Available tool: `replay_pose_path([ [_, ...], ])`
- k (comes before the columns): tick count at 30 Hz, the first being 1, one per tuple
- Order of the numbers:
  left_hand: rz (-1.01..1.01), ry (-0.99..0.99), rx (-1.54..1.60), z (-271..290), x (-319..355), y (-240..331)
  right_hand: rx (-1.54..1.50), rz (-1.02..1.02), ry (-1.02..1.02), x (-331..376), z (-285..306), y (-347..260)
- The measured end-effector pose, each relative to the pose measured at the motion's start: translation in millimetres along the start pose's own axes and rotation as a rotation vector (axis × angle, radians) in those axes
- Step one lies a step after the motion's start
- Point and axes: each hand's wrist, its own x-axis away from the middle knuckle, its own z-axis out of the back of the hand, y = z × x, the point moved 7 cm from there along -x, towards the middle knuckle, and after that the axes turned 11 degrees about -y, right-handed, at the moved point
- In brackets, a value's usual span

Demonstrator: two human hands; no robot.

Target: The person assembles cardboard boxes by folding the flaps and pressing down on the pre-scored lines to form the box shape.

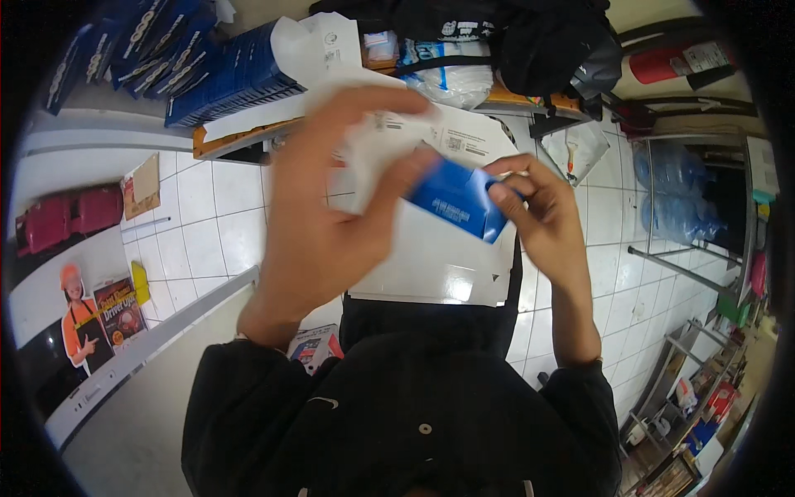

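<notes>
Both hands up over a white sheet [431, 261]. Right hand [542, 219] pinches the right end of a small blue box [451, 200], thumb on the near face, fingers bent round the edge. Left hand [327, 219] motion-blurred, thumb and forefinger spread in a wide curve; thumb tip overlaps the box's left end, contact can't be told.

Box sits between the hands, above the sheet, tilted down to the right. Sheet's glossy face runs from below the box to its straight front edge near the black shirt [414, 406]. Tile floor [596, 265] lies both sides of the sheet. Wooden-edged bench [217, 142] crosses behind, with a row of blue boxes [236, 76] and a clear bag [451, 79] on it.

Forearms rise from black sleeves; left one leans in toward the centre, right one stands nearly upright with the wrist turned inward. Box carries small pale lines of print, too fine to read. Sheet's far part has square codes and fine text; shirt has a small white logo; blue boxes show pale lettering.
</notes>
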Motion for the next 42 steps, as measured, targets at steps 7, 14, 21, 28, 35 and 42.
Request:
replay_pose_path([
  [7, 0.332, 0.326, 0.507, -48, 43, -73, -0.330, -0.012, 0.076, -7, 12, 19],
  [14, 0.224, -0.008, 0.476, -70, 31, -74, -0.321, 0.021, 0.028, -5, -3, 29],
  [21, 0.111, -0.029, 0.022, -64, 29, -68, -0.412, 0.044, 0.040, -2, -15, 36],
  [28, 0.103, -0.164, 0.108, -67, 25, -62, -0.377, 0.049, -0.010, 0, -18, 34],
  [35, 0.045, -0.398, -0.206, -79, 55, -21, -0.310, -0.004, 0.070, 26, -30, 34],
  [42, -0.068, -0.107, 0.001, -48, 76, -63, 0.361, 0.351, 0.366, 41, -1, -30],
])
